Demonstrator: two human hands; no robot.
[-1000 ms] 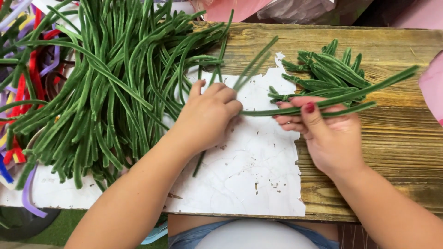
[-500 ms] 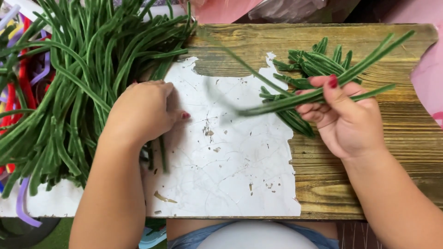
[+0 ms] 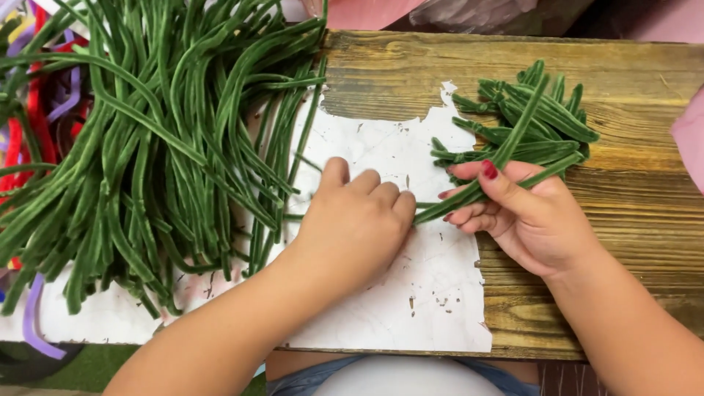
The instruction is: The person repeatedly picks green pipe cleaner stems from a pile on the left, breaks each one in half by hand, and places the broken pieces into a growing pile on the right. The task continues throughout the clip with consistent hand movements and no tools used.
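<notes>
Across the middle of the frame, the person's two bare hands are working over a weathered wooden desk (image 3: pixel 631 213) that is partly covered by a torn white paper sheet (image 3: pixel 381 147). The right hand (image 3: pixel 524 216), at centre right, is pinching a small bunch of long green fuzzy chenille stems (image 3: pixel 506 158); its thumb, with a dark red nail, is pressing down on top of them and the fingers (image 3: pixel 469 218) are curling underneath, so the hand is clamped on the bunch. The stems are running diagonally from the lower left, near the other hand, toward the upper right, where they are crossing a small loose pile of shorter green stems (image 3: pixel 546 117) lying on the bare wood.

The left hand (image 3: pixel 359 224), in the centre, is resting knuckles up on the white sheet, its fingers curled together; whether it is gripping anything underneath, I cannot tell. It is sitting just beside the lower end of the held bunch.

Filling the upper left of the frame, a big heap of long green stems (image 3: pixel 147 147) is spreading over the sheet, and some red and purple stems (image 3: pixel 37 117) are showing at the far left edge.
</notes>
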